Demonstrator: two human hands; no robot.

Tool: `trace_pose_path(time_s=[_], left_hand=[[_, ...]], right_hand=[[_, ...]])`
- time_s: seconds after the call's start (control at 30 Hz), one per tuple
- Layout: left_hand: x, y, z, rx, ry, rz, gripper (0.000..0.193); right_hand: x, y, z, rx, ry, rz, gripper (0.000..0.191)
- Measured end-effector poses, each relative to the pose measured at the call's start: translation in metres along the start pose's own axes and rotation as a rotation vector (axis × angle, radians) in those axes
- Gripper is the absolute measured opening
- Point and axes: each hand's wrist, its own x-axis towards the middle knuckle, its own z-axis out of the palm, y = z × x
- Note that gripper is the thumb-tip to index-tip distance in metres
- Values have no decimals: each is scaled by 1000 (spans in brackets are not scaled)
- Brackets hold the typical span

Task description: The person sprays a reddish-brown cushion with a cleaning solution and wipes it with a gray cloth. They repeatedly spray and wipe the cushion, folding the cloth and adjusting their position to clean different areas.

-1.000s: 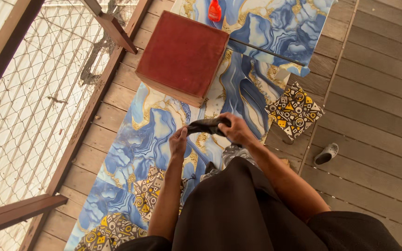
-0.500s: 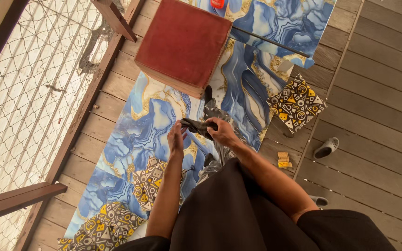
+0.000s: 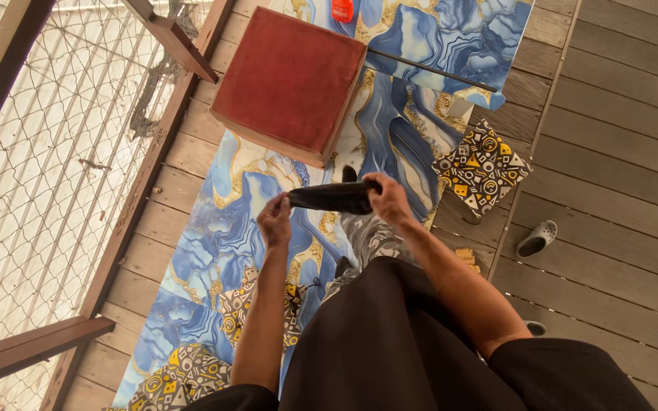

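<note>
the wooden deck point(image 3: 618, 152) spreads widest, with a wire-mesh railing point(image 3: 55, 152) along one side. over the boards lies a long blue marbled mat point(image 3: 222, 228) with gold veins, and on it stands a red-topped square stool point(image 3: 287, 84). a black-and-yellow patterned cushion point(image 3: 481, 169) sits at the mat's edge, another patterned cloth point(image 3: 184, 377) nearer the person, a grey clog point(image 3: 536, 238) out on the bare boards, and a small orange thing point(image 3: 342, 9) at the mat's far end. smallest is the dark folded cloth point(image 3: 329, 196), held in the air above the mat, just this side of the stool. the left hand point(image 3: 274, 221) pinches one end between fingertips; the right hand point(image 3: 386, 199) is closed over the other end, stretching it taut. the left pinch looks slight, so i judge that end could slip and the cloth fall to the mat; a hard pull might do it.
</note>
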Motion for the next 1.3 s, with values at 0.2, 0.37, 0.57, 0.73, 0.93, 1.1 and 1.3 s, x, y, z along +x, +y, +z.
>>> trace_pose_path(time_s=[0.2, 0.37, 0.57, 0.73, 0.93, 1.1, 1.3], left_hand=[[10, 32, 14, 680, -206, 366, 105], [5, 40, 103, 503, -742, 491, 106], [19, 53, 192, 343, -928, 171, 43], [48, 59, 249, 661, -961, 190, 31], [82, 58, 316, 1034, -975, 227, 33], [117, 57, 355, 1306, -931, 425, 29], [162, 74, 373, 1076, -901, 180, 46]], right_hand=[[23, -19, -46, -65, -118, -627, 38], [27, -55, -76, -279, -429, -905, 28], [34, -86, -180, -337, -398, -690, 38], [67, -78, -268, -537, -194, -551, 50], [114, -57, -323, -673, -361, -308, 35], [142, -56, -358, -653, -221, -339, 24], [172, -67, -402, -474, -65, -390, 28]])
